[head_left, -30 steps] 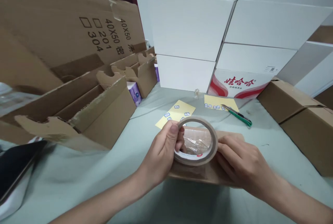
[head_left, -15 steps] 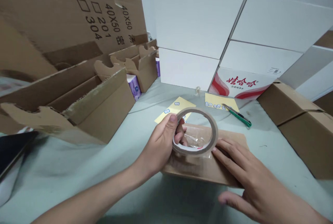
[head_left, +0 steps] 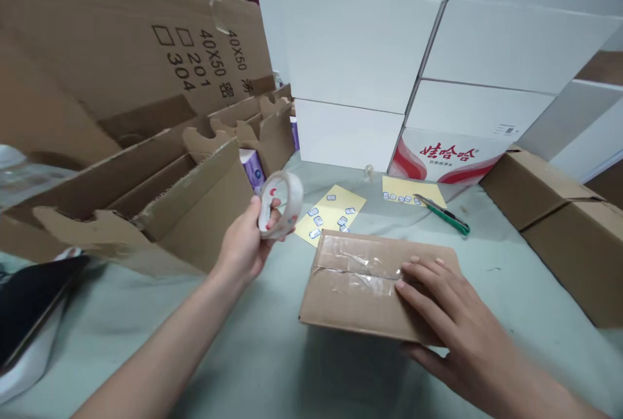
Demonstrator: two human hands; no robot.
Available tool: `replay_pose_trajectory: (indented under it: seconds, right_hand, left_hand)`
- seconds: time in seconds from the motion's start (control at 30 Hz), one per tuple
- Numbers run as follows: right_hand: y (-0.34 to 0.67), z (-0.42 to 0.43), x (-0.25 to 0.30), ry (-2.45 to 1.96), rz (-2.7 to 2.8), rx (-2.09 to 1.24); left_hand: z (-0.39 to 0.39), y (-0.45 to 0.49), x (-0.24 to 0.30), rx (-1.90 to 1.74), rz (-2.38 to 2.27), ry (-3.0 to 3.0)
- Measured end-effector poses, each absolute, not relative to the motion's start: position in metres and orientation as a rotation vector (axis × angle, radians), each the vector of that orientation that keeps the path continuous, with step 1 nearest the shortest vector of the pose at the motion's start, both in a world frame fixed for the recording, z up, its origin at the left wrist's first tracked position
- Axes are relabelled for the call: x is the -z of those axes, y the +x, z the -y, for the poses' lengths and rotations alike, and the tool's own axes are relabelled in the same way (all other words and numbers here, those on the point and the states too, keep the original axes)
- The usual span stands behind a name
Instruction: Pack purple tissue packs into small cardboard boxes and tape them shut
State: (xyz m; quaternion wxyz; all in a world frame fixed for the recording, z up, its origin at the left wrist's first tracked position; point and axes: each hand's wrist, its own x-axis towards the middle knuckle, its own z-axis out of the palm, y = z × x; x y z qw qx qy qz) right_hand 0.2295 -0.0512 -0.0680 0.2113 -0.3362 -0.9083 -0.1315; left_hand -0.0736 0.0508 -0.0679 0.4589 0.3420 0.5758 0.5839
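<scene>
In my left hand [head_left: 248, 234] is a roll of clear packing tape [head_left: 293, 202], gripped by its ring with the fingers passing through the core. It is raised to the left of a small closed cardboard box [head_left: 350, 302] and apart from it. Wrinkled clear tape [head_left: 360, 263] runs across the seam on the box's top. My right hand [head_left: 452, 309] rests on the box's right side, fingers stretched out over the top, the thumb low by the front edge. Part of the box is hidden under that hand.
Yellow sheets with small stickers [head_left: 333, 208] lie behind the box. A green utility knife [head_left: 445, 216] rests partly on the right sheet [head_left: 406, 187]. Open cardboard trays [head_left: 209, 205] line the left, a brown carton [head_left: 569, 244] the right, white cartons [head_left: 350, 130] the back.
My left hand has carried the tape roll leftward, off the box, and turned it; the box top now shows. My right hand stays on the box. The view has shifted slightly.
</scene>
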Motion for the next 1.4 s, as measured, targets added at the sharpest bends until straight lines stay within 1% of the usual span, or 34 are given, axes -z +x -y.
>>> replay_pose_trajectory:
  seconds: [0.07, 0.23, 0.33, 0.4, 0.5, 0.67, 0.73, 0.87, 1.03, 1.1, 1.2, 1.4]
  right_hand:
    - [0.237, 0.051, 0.06, -0.986, 2.508, 0.241]
    - [0.27, 0.039, 0.051, -1.232, 2.288, 0.089]
    - [0.289, 0.023, 0.058, -1.466, 2.135, -0.192]
    - [0.298, 0.012, 0.067, -1.572, 2.003, -0.445]
    - [0.305, 0.001, 0.082, -1.59, 1.827, -0.762]
    - [0.302, -0.001, 0.093, -1.56, 1.693, -1.032]
    - [0.3, 0.0, 0.092, -1.557, 1.656, -1.064]
    - [0.304, -0.002, 0.093, -1.555, 1.725, -0.963]
    - [0.318, -0.016, 0.097, -1.618, 1.71, -0.898]
    - [0.317, -0.029, 0.095, -1.595, 1.645, -0.889]
    - [0.297, -0.059, 0.092, -1.501, 1.623, -0.896]
    - [0.224, -0.131, 0.108, -1.203, 1.832, -1.116]
  left_hand:
    - [-0.063, -0.1, 0.085, -1.362, -1.54, 0.907]
    - [-0.075, -0.15, 0.129, -1.017, -1.827, 1.084]
    - [-0.078, -0.159, 0.142, -0.818, -1.935, 1.234]
    - [-0.078, -0.159, 0.143, -0.728, -1.996, 1.375]
    - [-0.072, -0.149, 0.136, -0.676, -2.083, 1.632]
    - [-0.063, -0.115, 0.116, -0.538, -2.022, 1.991]
    - [-0.068, -0.098, 0.111, -0.433, -1.972, 2.053]
    - [-0.095, -0.069, 0.109, -0.251, -2.002, 2.019]
    - [-0.133, -0.061, 0.119, -0.142, -1.996, 1.864]
    - [-0.141, -0.062, 0.122, -0.162, -1.946, 1.813]
    - [-0.144, -0.062, 0.128, -0.289, -1.853, 1.748]
    - [-0.146, -0.044, 0.138, -0.559, -1.485, 1.498]
